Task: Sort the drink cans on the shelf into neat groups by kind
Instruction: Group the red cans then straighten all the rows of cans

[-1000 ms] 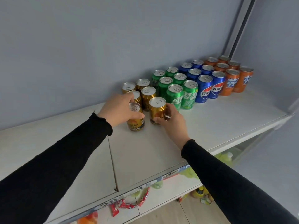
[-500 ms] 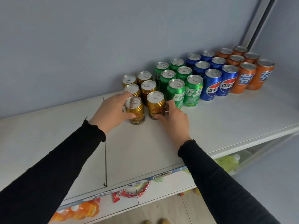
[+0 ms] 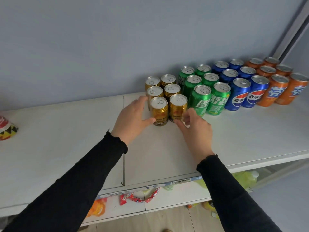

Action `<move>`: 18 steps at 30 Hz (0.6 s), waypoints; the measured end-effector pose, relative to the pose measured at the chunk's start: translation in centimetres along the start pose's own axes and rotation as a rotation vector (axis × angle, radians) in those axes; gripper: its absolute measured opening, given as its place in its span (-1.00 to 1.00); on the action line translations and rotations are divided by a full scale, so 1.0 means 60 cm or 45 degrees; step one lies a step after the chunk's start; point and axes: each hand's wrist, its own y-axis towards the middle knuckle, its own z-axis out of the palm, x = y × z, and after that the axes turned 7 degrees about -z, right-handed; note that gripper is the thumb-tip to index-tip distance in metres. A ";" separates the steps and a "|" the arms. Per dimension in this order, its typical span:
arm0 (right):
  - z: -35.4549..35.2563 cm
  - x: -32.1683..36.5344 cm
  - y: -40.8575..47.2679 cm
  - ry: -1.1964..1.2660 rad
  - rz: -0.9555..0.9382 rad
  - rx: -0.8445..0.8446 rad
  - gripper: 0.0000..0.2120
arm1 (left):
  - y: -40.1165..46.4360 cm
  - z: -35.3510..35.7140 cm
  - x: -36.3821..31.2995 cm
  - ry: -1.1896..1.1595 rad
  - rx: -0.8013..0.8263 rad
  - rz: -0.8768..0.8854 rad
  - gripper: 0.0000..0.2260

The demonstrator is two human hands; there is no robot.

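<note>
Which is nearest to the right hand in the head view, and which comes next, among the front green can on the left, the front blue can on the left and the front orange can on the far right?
From the right hand:
1. Front green can, just up and right of the fingers.
2. Front blue can, further right.
3. Front orange can, at the row's far right end.

Patterned packet (image 3: 6,129) cut off, perhaps snacks
</note>
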 end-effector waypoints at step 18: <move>0.242 0.586 -0.122 0.220 -0.556 0.333 -0.63 | -0.359 -0.309 0.557 0.080 -0.319 -0.404 -0.62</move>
